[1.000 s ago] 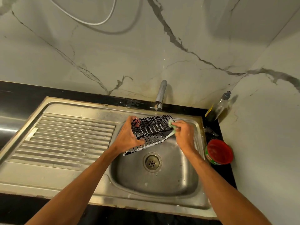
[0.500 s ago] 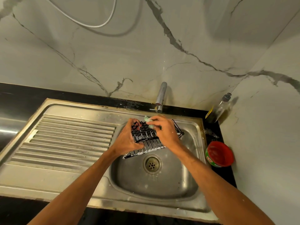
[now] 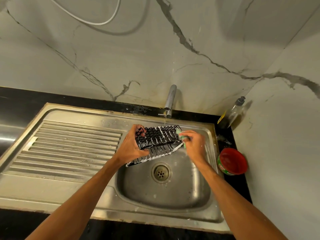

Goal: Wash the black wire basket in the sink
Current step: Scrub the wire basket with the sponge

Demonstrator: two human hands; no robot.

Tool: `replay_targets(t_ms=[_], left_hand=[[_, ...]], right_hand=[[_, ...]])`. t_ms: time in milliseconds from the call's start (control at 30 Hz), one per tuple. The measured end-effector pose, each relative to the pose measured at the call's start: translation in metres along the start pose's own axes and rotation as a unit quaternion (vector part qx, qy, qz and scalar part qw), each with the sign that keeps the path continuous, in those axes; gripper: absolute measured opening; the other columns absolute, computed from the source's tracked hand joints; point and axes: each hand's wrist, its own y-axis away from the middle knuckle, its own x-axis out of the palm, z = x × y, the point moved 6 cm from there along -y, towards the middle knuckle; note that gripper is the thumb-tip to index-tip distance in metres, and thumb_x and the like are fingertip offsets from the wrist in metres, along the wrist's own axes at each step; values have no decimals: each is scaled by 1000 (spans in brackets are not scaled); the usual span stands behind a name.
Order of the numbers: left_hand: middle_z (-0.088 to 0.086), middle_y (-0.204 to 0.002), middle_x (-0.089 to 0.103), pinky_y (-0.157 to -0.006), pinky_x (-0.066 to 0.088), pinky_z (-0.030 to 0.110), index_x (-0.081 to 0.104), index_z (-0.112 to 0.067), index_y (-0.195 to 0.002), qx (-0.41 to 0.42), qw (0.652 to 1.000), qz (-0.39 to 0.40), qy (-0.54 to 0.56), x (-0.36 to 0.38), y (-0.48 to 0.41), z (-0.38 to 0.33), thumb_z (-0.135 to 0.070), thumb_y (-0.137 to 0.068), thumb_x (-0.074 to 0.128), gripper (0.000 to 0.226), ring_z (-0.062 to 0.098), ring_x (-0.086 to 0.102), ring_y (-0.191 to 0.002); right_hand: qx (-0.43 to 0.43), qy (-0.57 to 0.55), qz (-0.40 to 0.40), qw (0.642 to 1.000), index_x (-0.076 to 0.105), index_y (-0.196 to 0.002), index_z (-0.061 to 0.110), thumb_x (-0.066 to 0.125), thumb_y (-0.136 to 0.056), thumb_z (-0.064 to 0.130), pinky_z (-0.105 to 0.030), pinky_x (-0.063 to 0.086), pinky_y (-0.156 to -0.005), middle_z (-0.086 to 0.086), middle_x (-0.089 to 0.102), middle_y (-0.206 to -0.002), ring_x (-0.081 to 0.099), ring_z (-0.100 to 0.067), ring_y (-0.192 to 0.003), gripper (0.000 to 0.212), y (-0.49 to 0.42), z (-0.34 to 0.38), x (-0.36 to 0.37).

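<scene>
Left grip point(image 3: 131, 148) curls round black wire basket point(image 3: 155, 140), tilted under tap point(image 3: 170, 99) so soap drips into sink point(image 3: 164, 196). Right grip point(image 3: 195, 146) pinches green sponge point(image 3: 181, 135) on basket edge.

One head-worn view looks forward and down, close over the sink point(image 3: 173, 193), edges seemingly bowed.

Black wire basket point(image 3: 156, 141) at centre of frame, grid pattern, wires streaked with white foam. Pale green scrub pad point(image 3: 181, 134) at its right edge. Sink point(image 3: 173, 214) is dull silver-grey steel with white specks in the bowl; drainboard point(image 3: 74, 144) on the left has parallel ridged stripes. Countertop point(image 3: 69, 99) black. Wall point(image 3: 121, 58) off-white marble, dark grey veins running diagonally. Right side: red tub point(image 3: 232, 160) with green label band; clear bottle point(image 3: 232, 113) — grey pump, yellow label, dark liquid low down. Tap point(image 3: 170, 97) silver. White cable point(image 3: 98, 24) upper left.
</scene>
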Motion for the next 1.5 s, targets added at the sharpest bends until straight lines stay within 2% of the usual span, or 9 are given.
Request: replay_targets(t_ms=[300, 400, 500, 633, 833, 967, 1200, 1400, 1500], left_hand=[[-12, -113, 54, -88, 35, -4, 40, -16, -126, 21, 999, -23, 12, 4, -4, -9, -32, -56, 89, 87, -20, 52, -104], [-15, -116, 51, -86, 35, -5, 38, -32, -122, -4, 998, -44, 52, 1, -1, -5, -18, -61, 91, 82, -16, 52, -104], [-15, -117, 51, -87, 39, 2, 37, -38, -116, -33, 994, -61, 84, -1, 1, 1, 4, -70, 87, 80, -4, 53, -106], [-7, -117, 58, -90, 48, 16, 42, -21, -126, -83, 980, -69, 167, 3, 4, 10, 1, -77, 81, 66, 3, 59, -106], [8, -115, 61, -87, 47, 32, 49, -18, -122, -181, 936, -91, 289, 18, 12, 29, -15, -81, 77, 50, 21, 60, -102], [9, -93, 65, -58, 47, 29, 49, -21, -118, -261, 865, -105, 415, 29, 24, 45, -11, -92, 63, 31, 22, 62, -80], [2, -84, 66, -64, 45, 33, 64, -17, -114, -310, 823, -75, 470, 52, 45, 48, -28, -87, 62, 29, 19, 62, -76], [7, -86, 68, -69, 47, 38, 66, -15, -109, -320, 811, -86, 482, 54, 46, 54, -33, -95, 53, 26, 23, 63, -81], [11, -91, 68, -67, 48, 38, 67, -16, -111, -325, 793, -91, 508, 58, 45, 52, -35, -94, 52, 30, 23, 63, -80]], right_hand=[[-196, -17, 92, 976, 77, -103, 13, 67, -84, -9, -16, 49, -88, 4, 72, -106, 61, -5, -99, 31, 50, 93, 41], [-132, 11, 26, 991, 76, -105, 11, 66, -84, -11, -23, 54, -91, -2, 72, -110, 63, -13, -102, 32, 26, 62, 23], [-80, 18, -51, 995, 76, -103, 12, 71, -80, -11, -35, 57, -90, -2, 73, -109, 64, -15, -101, 33, 20, 45, 8], [-159, 37, -24, 986, 75, -108, 9, 71, -81, -9, -12, 47, -96, -2, 69, -115, 61, -12, -106, 32, 40, 64, 24], [55, -107, -79, 990, 75, -102, 9, 71, -81, -9, -17, 58, -68, 2, 71, -99, 69, -2, -83, 28, 35, 8, 13], [170, -116, -32, 978, 76, -100, 10, 69, -81, -6, -13, 53, -62, -1, 74, -91, 70, -8, -82, 26, 36, -15, 33], [170, 37, 1, 985, 75, -103, 7, 68, -86, -2, -11, 45, -57, -2, 72, -94, 67, -14, -80, 20, 12, -11, 60], [36, 99, 207, 973, 73, -93, 12, 71, -85, 0, -15, 51, -71, 3, 68, -101, 62, -6, -90, 15, 39, 16, 117], [82, 82, 151, 982, 73, -89, 10, 72, -83, -1, -18, 54, -70, 4, 67, -92, 62, -5, -84, 12, 23, 10, 103]])
